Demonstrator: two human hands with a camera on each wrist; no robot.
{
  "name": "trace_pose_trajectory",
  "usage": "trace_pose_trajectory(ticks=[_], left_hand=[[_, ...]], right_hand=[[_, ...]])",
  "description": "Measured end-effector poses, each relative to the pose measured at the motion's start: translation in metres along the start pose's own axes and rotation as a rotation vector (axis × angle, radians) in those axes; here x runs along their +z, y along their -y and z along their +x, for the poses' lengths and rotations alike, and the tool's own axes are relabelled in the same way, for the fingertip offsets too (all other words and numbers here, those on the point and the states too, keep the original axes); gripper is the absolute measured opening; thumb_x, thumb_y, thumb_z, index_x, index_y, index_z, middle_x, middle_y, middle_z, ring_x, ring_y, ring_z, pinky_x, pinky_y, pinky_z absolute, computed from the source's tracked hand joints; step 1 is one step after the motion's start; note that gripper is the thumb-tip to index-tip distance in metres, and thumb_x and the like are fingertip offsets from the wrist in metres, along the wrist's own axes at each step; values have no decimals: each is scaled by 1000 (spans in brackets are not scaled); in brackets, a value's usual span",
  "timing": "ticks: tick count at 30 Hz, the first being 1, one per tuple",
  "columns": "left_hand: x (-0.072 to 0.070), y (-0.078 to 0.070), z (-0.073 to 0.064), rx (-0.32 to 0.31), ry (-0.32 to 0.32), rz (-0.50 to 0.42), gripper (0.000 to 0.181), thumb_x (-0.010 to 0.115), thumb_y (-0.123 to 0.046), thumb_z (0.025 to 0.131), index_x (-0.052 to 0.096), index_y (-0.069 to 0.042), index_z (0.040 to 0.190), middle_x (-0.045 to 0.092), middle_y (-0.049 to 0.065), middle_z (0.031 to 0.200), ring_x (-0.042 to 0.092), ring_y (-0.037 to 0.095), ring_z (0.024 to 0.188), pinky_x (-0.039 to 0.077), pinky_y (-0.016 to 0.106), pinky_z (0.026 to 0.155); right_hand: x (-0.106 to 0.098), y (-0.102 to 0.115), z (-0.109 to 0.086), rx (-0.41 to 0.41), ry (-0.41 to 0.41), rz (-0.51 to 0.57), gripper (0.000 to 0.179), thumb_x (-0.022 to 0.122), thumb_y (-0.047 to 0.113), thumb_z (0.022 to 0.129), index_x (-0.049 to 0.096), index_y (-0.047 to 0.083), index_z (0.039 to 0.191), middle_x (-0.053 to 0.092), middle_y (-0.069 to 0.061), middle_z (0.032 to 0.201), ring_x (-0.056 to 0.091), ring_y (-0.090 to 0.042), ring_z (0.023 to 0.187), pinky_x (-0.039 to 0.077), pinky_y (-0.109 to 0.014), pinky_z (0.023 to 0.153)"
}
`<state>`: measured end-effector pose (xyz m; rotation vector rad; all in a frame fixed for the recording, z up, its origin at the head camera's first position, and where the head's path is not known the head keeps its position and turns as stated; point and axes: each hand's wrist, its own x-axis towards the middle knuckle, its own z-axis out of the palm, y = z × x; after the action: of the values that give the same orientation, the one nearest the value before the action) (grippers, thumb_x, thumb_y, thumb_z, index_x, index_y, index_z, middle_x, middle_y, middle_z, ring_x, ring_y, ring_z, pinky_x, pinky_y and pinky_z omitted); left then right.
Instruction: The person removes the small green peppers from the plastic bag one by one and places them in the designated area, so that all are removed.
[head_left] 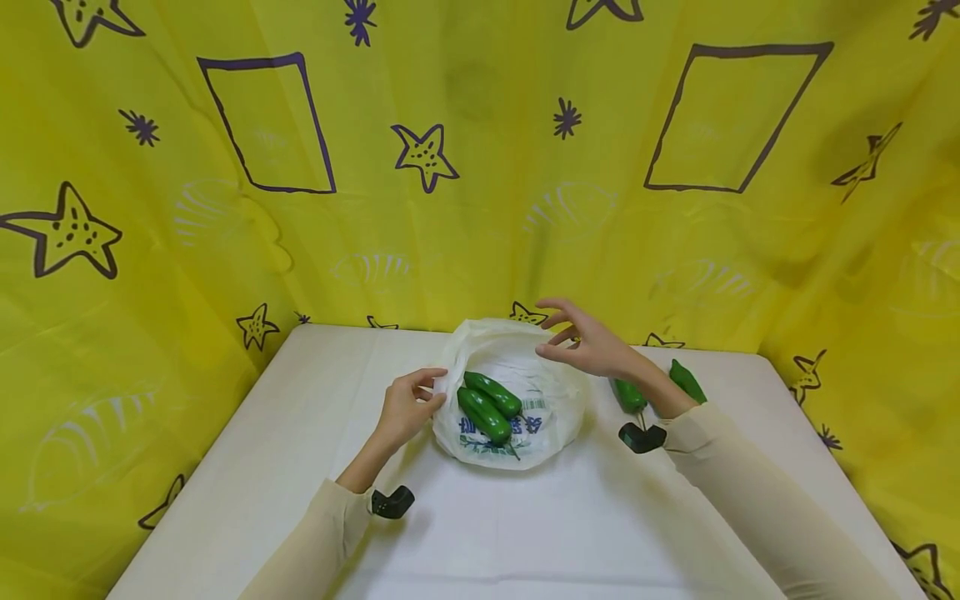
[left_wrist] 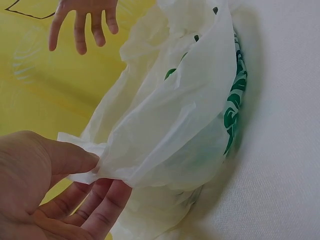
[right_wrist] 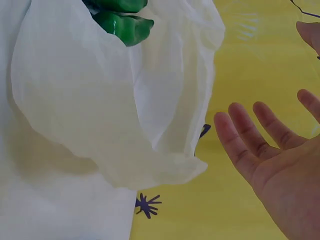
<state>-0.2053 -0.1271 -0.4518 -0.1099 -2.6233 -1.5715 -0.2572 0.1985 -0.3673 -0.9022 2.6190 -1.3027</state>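
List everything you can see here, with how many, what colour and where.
Plastic bag: one, translucent white with blue and green print, middle of the table, mouth open.
Peppers in the bag: two, green, lying side by side inside it.
Peppers on the table: two, green, right of the bag, partly hidden behind the right forearm.
Table: one, white, under everything.
Backdrop cloth: one, yellow with dark purple stars and squares, behind and on both sides of the table.
Wrist cameras: two, black, one on each wrist.
Left hand: pinches the bag's left rim.
Right hand: fingers spread, above the bag's far rim, holding nothing.
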Motion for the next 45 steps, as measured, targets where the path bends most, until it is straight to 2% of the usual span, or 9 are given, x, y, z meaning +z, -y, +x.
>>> trace_pose_trajectory(ticks=[7,16,21,26,33,41,45], left_hand=[[-1,1,0,3,6,-7,39,75,0,90,72,-10,128,68,12,109,64,22,87,57,27,66],[-2,0,-1,23,-4,-1,39,75,0,90,72,-9,127,69,12,109,64,22,87,56,25,65],[-3,0,-1,32,-7,0,38,75,0,90,72,-8,127,68,12,108,65,22,87,56,25,65],[-3,0,-1,26,-4,0,38,75,0,90,72,-9,127,69,12,108,65,22,87,57,25,66],[-2,0,-1,15,-5,-9,38,75,0,90,72,-10,127,69,12,107,65,23,87,57,26,66],[-1,-1,-1,13,1,-15,39,75,0,90,72,-9,128,68,12,108,64,22,86,57,26,66],[-1,-2,-2,10,-5,-14,39,75,1,89,72,-9,127,69,12,106,65,22,86,57,27,66]], right_hand=[[12,1,10,5,97,45,67,69,20,99,35,11,155,54,-26,139,65,-40,113,58,-49,87],[26,-3,24,130,286,115,66,66,27,101,32,13,156,44,-29,149,59,-43,121,53,-58,95],[34,-6,33,187,359,131,62,67,27,101,36,17,154,44,-30,149,59,-42,123,53,-57,95],[42,-7,38,225,394,106,60,69,26,100,41,15,152,47,-30,147,62,-38,119,56,-53,91],[53,-8,47,281,391,70,61,70,24,99,42,9,151,49,-29,145,60,-37,120,58,-50,87],[64,-12,52,373,413,71,59,71,22,98,43,13,150,52,-24,141,62,-38,114,60,-48,83],[68,-14,54,394,434,69,58,71,18,97,46,16,149,54,-21,140,64,-33,110,61,-47,80]])
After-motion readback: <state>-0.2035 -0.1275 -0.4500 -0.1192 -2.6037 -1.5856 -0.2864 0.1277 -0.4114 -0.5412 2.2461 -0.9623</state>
